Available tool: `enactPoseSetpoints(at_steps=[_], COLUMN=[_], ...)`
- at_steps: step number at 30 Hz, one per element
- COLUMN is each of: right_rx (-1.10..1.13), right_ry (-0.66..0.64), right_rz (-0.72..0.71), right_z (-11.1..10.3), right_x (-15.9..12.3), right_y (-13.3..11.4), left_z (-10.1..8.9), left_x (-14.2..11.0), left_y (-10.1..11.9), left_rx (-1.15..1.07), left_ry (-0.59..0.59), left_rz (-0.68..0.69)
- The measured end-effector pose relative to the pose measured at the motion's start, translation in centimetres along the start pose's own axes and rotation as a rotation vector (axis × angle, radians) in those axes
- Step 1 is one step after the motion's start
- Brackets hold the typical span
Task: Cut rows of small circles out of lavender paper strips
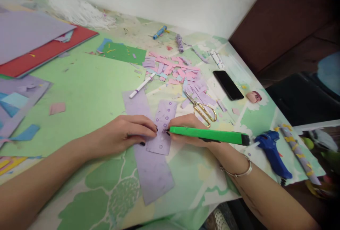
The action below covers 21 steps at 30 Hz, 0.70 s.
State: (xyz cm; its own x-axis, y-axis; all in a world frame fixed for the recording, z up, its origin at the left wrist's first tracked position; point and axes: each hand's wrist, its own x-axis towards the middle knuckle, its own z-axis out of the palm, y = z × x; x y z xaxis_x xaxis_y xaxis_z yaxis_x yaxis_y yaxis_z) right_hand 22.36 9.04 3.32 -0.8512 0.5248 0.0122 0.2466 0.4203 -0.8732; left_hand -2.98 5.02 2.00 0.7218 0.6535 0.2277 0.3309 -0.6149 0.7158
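My right hand [188, 127] is closed round a green utility knife [204, 134] with a black end. The knife's tip meets a small lilac foam-like strip [161, 141] marked with two rows of little purple rings. My left hand [130, 131] lies with its fingers stretched out, fingertips at the strip's left edge; its thumb rests lower down. Beneath the small strip is a longer lilac strip [154, 180]. A white marker [142, 85] touches the top of the longer strip. Gold-handled scissors [203, 109] lie just beyond my right hand.
Pink and lilac scraps [172, 68] are heaped beyond the strips. A black phone [228, 85] lies at the right, with a blue glue gun [273, 155] and a decorated lilac stick [299, 152] nearer the table's edge. Stacked red and lilac sheets [53, 51] occupy the left.
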Motion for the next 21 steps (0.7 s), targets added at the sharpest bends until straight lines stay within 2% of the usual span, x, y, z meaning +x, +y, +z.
enactPoseSetpoints(at_steps=[7, 12, 17, 21], right_rx=[0.005, -0.049, -0.067, -0.073], right_ry=[-0.026, 0.009, 0.021, 0.019], right_rz=[-0.024, -0.040, -0.044, -0.036], right_z=[-0.2, -0.1, -0.2, -0.2], right_x=[0.0, 0.1, 0.1, 0.2], right_y=[0.3, 0.6, 1.0, 1.0], left_z=[1.2, 0.3, -0.4, -0.1], left_x=[0.4, -0.5, -1.0, -0.9], left_y=[1.1, 1.5, 1.8, 1.9], left_rx=[0.134, 0.309, 0.583, 0.642], left_ry=[0.068, 0.038, 0.121, 0.154], left_rz=[0.108, 0.182, 0.282, 0.311])
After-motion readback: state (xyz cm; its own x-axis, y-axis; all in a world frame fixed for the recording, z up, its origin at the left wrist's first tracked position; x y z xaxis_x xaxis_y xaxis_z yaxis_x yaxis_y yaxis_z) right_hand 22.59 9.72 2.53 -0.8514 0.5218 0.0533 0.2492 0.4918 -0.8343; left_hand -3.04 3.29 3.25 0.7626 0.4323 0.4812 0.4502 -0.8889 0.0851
